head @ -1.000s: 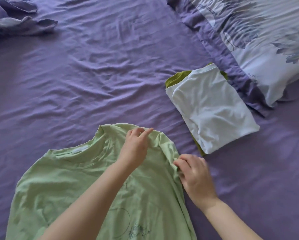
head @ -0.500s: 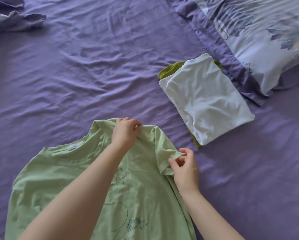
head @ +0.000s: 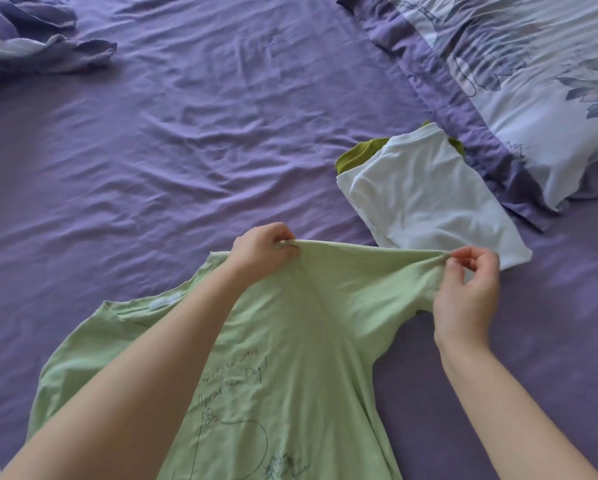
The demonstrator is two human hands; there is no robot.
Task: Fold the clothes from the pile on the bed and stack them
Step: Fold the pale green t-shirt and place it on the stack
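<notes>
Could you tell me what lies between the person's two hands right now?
In the head view, a taut edge of the light green T-shirt spans from the left hand to the right hand; both pinch it, lifted off the purple sheet.

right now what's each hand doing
Left hand: closed, gripping the shoulder of the light green cotton t-shirt.
Right hand: closed, pinching the t-shirt's sleeve end, pulled taut.
</notes>
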